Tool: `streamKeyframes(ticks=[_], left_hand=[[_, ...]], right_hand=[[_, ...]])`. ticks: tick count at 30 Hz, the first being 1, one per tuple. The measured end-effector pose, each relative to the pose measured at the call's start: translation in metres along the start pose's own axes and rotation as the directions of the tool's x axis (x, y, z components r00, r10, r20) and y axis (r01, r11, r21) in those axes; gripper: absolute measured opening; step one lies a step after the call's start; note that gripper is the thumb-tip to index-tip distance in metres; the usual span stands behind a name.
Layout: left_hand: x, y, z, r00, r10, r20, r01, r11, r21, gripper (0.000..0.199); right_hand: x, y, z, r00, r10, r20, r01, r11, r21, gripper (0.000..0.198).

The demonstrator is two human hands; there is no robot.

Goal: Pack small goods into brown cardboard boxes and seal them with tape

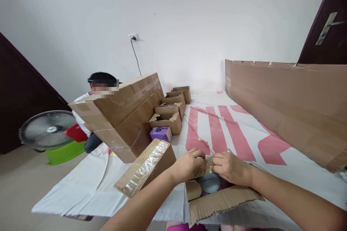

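Left hand and right hand, fingers curled tight, pinch crinkled clear plastic | over open brown cardboard box, round grey object inside | two-sided grip apparently steadies the plastic

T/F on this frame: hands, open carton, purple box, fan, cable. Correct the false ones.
1. The left hand and right hand are both at the open carton. True.
2. A round grey item shows inside that carton. True.
3. The purple box stands on the floor. False: it is on the white and pink cloth.
4. In the picture, the fan is right of the carton stack. False: it is on the left.
5. A dark cable hangs from the wall socket. True.
6. The taped carton is in the right hand. False: it rests on the cloth.
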State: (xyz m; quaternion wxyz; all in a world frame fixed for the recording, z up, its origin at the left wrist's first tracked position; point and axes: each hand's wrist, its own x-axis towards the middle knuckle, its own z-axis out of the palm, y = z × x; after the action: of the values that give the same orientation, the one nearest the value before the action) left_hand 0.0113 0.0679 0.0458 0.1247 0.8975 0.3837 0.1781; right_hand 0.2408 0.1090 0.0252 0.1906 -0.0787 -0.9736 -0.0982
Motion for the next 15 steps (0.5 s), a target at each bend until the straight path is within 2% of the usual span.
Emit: streamKeyframes(ticks=[4, 8, 11, 15], left_hand=[[-0.006, -0.012, -0.005, 0.996, -0.092, -0.003, 0.091, 0.99, -0.108, 0.036], [-0.005, -0.02, -0.006, 0.971, -0.237, 0.004, 0.233, 0.951, -0.202, 0.033], [0.001, -0.026, -0.003, 0.925, -0.38, 0.027, 0.373, 0.891, -0.258, 0.028], [0.012, -0.037, 0.005, 0.833, -0.535, 0.144, 0.551, 0.774, -0.312, 0.011]], right_hand=[[0.001, -0.003, -0.005, 1.0, -0.008, 0.023, 0.009, 1.0, -0.006, 0.025], [0.001, -0.005, -0.008, 0.999, -0.001, 0.033, 0.002, 1.0, -0.012, 0.025], [0.0, -0.005, -0.007, 0.999, 0.003, 0.032, -0.003, 1.0, -0.013, 0.024], [0.001, -0.004, -0.005, 0.999, 0.002, 0.04, -0.002, 1.0, -0.006, 0.023]])
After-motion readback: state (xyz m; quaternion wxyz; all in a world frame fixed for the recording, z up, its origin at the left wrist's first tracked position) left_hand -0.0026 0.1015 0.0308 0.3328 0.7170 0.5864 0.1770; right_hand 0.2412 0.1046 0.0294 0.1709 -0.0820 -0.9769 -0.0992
